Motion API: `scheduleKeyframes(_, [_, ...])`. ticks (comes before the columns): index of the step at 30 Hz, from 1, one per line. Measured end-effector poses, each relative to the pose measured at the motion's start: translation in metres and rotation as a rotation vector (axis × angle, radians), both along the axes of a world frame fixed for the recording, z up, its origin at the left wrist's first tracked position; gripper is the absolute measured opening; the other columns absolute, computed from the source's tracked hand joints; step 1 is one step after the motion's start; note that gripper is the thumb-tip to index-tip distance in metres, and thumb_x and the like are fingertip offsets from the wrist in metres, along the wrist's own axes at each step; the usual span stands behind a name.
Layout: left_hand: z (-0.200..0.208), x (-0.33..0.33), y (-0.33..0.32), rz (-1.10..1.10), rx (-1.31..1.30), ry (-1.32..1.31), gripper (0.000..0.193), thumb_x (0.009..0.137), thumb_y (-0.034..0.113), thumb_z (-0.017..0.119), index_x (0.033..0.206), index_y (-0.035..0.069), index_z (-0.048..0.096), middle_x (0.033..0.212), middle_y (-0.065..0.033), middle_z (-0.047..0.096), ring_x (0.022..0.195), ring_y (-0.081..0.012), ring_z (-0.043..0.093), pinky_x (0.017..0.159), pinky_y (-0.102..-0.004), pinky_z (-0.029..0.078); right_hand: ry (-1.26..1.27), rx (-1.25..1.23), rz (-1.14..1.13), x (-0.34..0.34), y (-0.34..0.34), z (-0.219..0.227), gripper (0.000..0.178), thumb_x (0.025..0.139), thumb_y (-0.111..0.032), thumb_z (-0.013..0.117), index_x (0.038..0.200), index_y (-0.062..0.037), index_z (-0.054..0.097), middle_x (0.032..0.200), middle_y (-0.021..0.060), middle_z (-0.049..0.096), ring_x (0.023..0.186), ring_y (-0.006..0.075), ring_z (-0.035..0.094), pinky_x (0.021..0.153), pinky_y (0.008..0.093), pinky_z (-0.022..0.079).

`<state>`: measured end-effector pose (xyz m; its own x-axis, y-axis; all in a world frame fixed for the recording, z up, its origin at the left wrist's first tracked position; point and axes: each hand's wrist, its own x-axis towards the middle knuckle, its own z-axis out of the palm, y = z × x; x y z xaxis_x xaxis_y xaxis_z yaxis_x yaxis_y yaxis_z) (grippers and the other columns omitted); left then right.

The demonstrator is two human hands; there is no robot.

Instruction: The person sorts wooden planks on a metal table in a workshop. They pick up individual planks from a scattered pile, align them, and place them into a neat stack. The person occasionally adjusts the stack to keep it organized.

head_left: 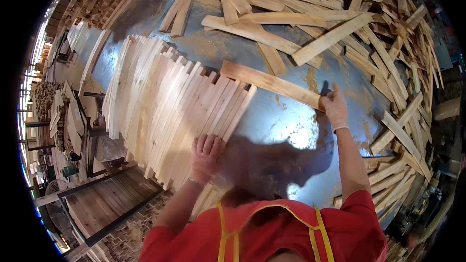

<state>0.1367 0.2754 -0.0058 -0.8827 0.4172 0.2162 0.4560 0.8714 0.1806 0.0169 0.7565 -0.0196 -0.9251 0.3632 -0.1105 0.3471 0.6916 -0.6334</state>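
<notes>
A long row of pale wooden strips [160,111] lies packed side by side on the metal table, left of centre. My left hand [206,157] rests at the row's near right part, its gloved fingers bent together over the strips. In my right hand [335,106] is the right end of a wooden board [272,85], pinched between thumb and fingers. That board slants up to the left, and its far end reaches the row's upper right corner. The thumb side of my right hand is partly in view; the fingers beneath the board are hidden.
Loose boards [262,29] lie in a jumbled heap across the far side and right of the metal table [286,131]. Stacked wood [97,0] stands at the far left. A dark-framed wooden panel [109,199] and a fan [57,189] are at the lower left.
</notes>
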Motion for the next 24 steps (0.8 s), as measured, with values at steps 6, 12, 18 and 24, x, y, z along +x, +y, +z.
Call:
scheduleKeyframes(6, [0.011, 0.002, -0.002, -0.024, 0.042, -0.101, 0.062, 0.075, 0.021, 0.07, 0.135, 0.007, 0.06, 0.138, -0.0142, 0.059, 0.134, -0.0394, 0.052, 0.114, -0.0583, 0.04, -0.269, 0.561, 0.501, 0.05, -0.053, 0.065, 0.078, 0.08, -0.044, 0.078, 0.148, -0.0097, 0.06, 0.119, 0.0231, 0.072, 0.106, 0.0412, 0.07, 0.098, 0.0478, 0.057])
scheduleKeyframes(12, [-0.001, 0.015, -0.015, -0.003, -0.021, -0.091, 0.067, 0.076, 0.028, 0.076, 0.139, 0.013, 0.06, 0.146, -0.0125, 0.052, 0.142, -0.0376, 0.043, 0.121, -0.0584, 0.033, -0.647, -0.226, 0.241, 0.15, -0.158, 0.071, 0.094, 0.094, -0.064, 0.065, 0.161, -0.0041, 0.036, 0.105, 0.0238, 0.076, 0.089, 0.0344, 0.075, 0.081, 0.0453, 0.06])
scheduleKeyframes(18, [0.012, 0.003, 0.012, -0.007, 0.066, -0.075, 0.062, 0.08, 0.038, 0.077, 0.134, 0.013, 0.062, 0.138, -0.01, 0.055, 0.134, -0.0343, 0.048, 0.114, -0.0535, 0.038, -0.633, -0.271, 0.534, 0.227, -0.305, 0.006, 0.077, 0.1, -0.05, 0.06, 0.156, 0.0001, 0.043, 0.118, 0.0342, 0.072, 0.108, 0.0484, 0.072, 0.103, 0.0517, 0.054])
scheduleKeyframes(24, [0.002, -0.009, 0.003, -0.088, 0.077, -0.026, 0.067, 0.077, 0.041, 0.079, 0.135, 0.012, 0.062, 0.139, -0.0118, 0.055, 0.133, -0.0354, 0.05, 0.114, -0.0542, 0.038, -0.33, -0.508, 1.07, 0.079, -0.241, 0.044, 0.053, 0.094, -0.045, 0.067, 0.132, -0.0098, 0.071, 0.124, 0.0195, 0.074, 0.117, 0.0347, 0.069, 0.103, 0.0441, 0.053])
